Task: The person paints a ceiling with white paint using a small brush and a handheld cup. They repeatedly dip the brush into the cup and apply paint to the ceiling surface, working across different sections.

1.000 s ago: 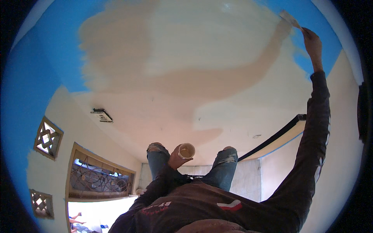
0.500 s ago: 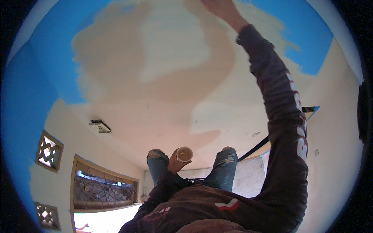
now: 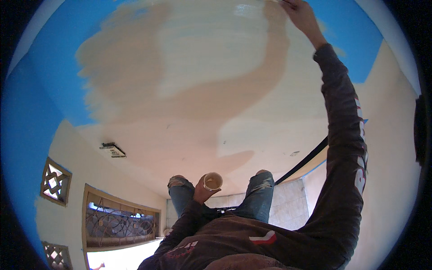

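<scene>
Low in the middle, my left hand is wrapped round a small white cup with cream paint inside. My right arm stretches up along the right side to the wall. At the top edge, the fingers of my right hand are closed on a thin handle, seemingly a paintbrush, mostly cut off by the frame. Cream paint covers the middle of the blue wall, with ragged brushed edges. A shiny wet patch lies left of my right hand. My arm's shadow falls across the cream area.
A switch plate or socket is set in the wall at lower left. Beyond it are a lattice vent block and a window with a curled metal grille. My bent knees flank the cup. A dark strip slants at right.
My right hand has moved to the right and slightly down along the top of the wall, its shadow shifting too. The left hand keeps the cup nearly in place.
</scene>
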Available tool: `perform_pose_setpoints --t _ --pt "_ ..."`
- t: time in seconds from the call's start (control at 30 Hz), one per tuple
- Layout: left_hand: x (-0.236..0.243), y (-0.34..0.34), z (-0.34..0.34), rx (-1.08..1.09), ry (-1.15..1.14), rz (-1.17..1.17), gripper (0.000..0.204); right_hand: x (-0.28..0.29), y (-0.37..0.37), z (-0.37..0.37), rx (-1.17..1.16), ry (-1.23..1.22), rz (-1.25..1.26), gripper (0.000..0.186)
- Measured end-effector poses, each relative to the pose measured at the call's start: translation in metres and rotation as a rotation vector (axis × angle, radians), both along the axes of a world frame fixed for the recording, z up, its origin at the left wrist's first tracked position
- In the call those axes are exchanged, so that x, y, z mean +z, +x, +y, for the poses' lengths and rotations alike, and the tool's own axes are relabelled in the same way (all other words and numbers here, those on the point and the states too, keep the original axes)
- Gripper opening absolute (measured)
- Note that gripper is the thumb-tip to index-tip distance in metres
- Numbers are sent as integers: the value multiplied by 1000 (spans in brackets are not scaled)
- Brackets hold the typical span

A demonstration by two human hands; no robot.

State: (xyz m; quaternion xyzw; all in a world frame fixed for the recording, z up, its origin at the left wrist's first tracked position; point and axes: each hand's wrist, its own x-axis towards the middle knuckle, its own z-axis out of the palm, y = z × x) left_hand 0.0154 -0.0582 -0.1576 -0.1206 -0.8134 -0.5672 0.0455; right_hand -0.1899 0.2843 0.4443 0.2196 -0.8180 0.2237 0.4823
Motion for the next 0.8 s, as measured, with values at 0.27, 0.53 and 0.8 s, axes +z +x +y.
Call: perform_pose_setpoints --t 0.27,0.53,0.8 --pt "-13 -5 -1 -35 -29 41 88 -9 16 185 -449 237 98 33" --pt "-5 -2 3 -41 14 47 87 -7 43 198 -478 6 142 36" --pt "-5 -6 3 -46 21 -5 87 0 2 -42 171 71 127 33"
